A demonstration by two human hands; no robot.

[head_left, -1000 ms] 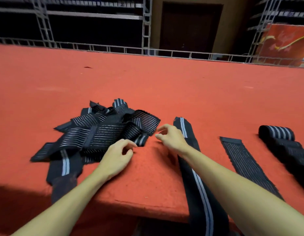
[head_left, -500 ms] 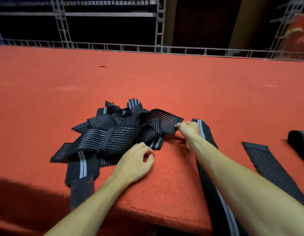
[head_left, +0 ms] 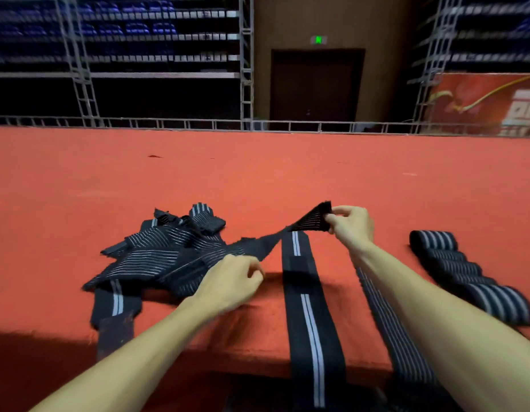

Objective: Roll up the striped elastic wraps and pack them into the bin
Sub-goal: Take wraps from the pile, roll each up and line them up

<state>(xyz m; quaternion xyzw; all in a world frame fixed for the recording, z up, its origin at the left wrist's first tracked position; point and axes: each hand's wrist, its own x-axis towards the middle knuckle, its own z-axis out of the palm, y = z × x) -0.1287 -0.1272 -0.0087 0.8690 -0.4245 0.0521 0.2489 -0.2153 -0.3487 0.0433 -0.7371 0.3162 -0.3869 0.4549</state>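
Pinching one black striped elastic wrap (head_left: 312, 218) by its end, the right hand (head_left: 351, 224) holds it aloft. The left hand (head_left: 231, 282) grips its middle.

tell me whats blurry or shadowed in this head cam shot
Head view: the rolled wraps at the right and the shelving behind are smeared by motion blur; the pile of wraps is fairly sharp; the lifted wrap pinched by the right hand throws a dark shadow on the red table.

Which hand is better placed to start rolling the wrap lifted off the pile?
Probably right: the right hand pinches the raised end of the black white-striped elastic wrap, while the left hand sits lower by the tangled pile.
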